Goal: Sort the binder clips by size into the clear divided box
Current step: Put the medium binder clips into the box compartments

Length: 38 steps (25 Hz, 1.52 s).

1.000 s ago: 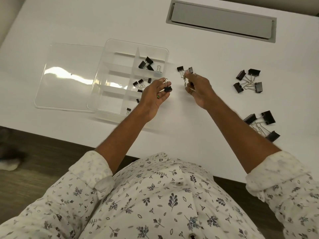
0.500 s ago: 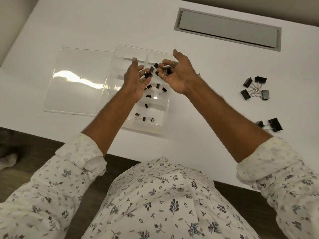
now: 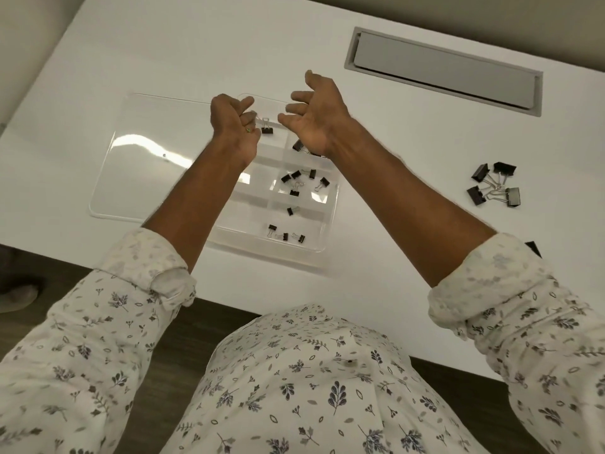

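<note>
Small black metal binder clip (image 3: 266, 128) dangles by its wire handle from the left hand (image 3: 236, 126) grip — pinched above the clear divided plastic box (image 3: 330, 204) for dropping; right hand (image 3: 314, 121) beside it, fingers spread, empty.

The clear divided box (image 3: 330, 221) sits near the desk's front edge, small black binder clips (image 3: 296, 181) in its right-hand compartments; four larger clips (image 3: 494, 188) (handles tangled) lie toward the right edge.

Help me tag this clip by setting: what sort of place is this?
Probably an office or meeting room. The white desk has a built-in grey cable hatch, large binder clips lie loose on it, and dark wood-look flooring shows below.
</note>
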Motion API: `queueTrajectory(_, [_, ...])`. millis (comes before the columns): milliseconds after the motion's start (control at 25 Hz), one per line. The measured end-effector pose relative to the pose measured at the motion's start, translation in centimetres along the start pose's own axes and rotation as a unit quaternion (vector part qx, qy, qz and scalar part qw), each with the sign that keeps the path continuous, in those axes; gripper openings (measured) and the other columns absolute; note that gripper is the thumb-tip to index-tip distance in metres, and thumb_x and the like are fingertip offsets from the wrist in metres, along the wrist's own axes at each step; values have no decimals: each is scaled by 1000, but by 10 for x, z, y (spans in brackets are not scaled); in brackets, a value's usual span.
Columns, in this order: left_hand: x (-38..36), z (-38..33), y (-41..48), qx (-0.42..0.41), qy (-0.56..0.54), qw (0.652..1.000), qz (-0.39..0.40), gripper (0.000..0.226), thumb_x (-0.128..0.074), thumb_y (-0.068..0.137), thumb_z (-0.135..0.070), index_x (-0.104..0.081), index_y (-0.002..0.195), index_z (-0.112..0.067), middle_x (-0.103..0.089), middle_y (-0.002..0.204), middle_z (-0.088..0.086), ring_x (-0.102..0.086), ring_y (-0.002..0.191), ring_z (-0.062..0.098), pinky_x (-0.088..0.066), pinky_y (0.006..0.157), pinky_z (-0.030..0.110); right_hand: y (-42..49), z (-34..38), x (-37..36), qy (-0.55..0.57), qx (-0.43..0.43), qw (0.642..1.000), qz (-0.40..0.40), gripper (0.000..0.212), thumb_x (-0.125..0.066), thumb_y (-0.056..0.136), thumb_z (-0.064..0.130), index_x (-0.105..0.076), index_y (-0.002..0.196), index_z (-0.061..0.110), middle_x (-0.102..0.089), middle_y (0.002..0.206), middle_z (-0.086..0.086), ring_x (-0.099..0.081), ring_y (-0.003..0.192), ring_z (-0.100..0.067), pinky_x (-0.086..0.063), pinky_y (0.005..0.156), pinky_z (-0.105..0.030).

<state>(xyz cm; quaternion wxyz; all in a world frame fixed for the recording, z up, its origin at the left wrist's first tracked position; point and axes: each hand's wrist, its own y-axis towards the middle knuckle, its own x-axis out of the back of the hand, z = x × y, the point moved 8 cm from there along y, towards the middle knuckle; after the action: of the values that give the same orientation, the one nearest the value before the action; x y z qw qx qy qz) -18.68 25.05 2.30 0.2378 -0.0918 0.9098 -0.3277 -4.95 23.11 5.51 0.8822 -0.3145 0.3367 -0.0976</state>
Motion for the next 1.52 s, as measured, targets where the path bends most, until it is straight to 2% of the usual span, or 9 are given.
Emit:
queueTrajectory(80, [-6, 3, -1, -15, 6, 1000, 11, 44, -36, 94, -12, -64, 127, -1, -62, 126, 17, -58, 95, 22, -43, 105, 33, -1, 10, 19, 12, 30, 999, -20, 53, -41, 110, 27, -35, 150, -7, -36, 154, -31, -39, 143, -45, -39, 117, -48])
queueTrajectory(280, [-47, 45, -19, -11, 91, 992, 86, 44, -34, 103, -14, -56, 138, -3, -65, 135, 14, -62, 123, 25, -46, 108, 35, -10, 51, 115, -190, 158, 958, -146, 36, -50, 98, 13, -62, 129, 2, -66, 132, -14, -64, 120, -25, -46, 99, -29])
queueTrajectory(440, [-83, 97, -37, -15, 212, 967, 144, 36, -45, 103, -12, -59, 135, -6, -69, 127, 8, -67, 114, 18, -50, 101, 30, -9, 60, 194, -585, 235, 759, -166, 52, -37, 91, 6, -57, 140, 5, -57, 145, -10, -50, 137, -23, -28, 114, -19])
queueTrajectory(520, [-95, 125, -40, -33, 300, 939, 165, 36, -50, 102, -12, -60, 137, -10, -69, 128, 4, -64, 112, 13, -48, 99, 26, -1, 39, 221, -714, 215, 658, -104, 55, -36, 90, 4, -50, 143, -5, -47, 152, -23, -42, 144, -37, -21, 120, -27])
queueTrajectory(600, [-107, 148, -41, -73, 404, 893, 185, 43, -48, 100, -8, -55, 142, -12, -63, 138, 1, -59, 123, 11, -45, 95, 19, -2, 21, 245, -767, 188, 607, -85, 51, -41, 95, -3, -48, 146, -4, -42, 156, -24, -39, 146, -40, -24, 124, -41])
queueTrajectory(760, [-141, 176, -44, -177, 539, 794, 220, 55, -43, 92, 6, -49, 146, -6, -50, 152, 9, -44, 142, 20, -35, 116, 27, -36, 17, 259, -764, 257, 583, -106, 39, -52, 94, 5, -60, 132, 9, -59, 140, -10, -56, 123, -34, -53, 95, -51])
queueTrajectory(960, [-153, 204, -13, -219, 729, 617, 200, 41, -46, 80, 9, -63, 118, 8, -45, 149, 24, -38, 142, 42, -24, 123, 38, -79, 5, 279, -760, 298, 562, -136, 14, -53, 98, 8, -65, 105, 11, -68, 115, -4, -59, 103, -26, -57, 74, -47])
queueTrajectory(1280, [-148, 200, -39, -319, 746, 565, 149, 26, -53, 98, -13, -66, 120, -10, -55, 129, 6, -56, 114, 28, -48, 78, 35, -118, -22, 302, -736, 322, 579, -139, 22, -55, 98, 3, -67, 116, 9, -66, 125, -4, -58, 114, -28, -57, 87, -44])
queueTrajectory(1520, [-128, 206, -46, -297, 743, 581, 146, 28, -56, 94, -10, -66, 119, -5, -55, 124, 14, -63, 103, 34, -56, 86, 47, -126, -32, 313, -742, 296, 579, -163, 33, -52, 98, 0, -65, 127, 9, -64, 129, -4, -56, 116, -28, -55, 90, -45])
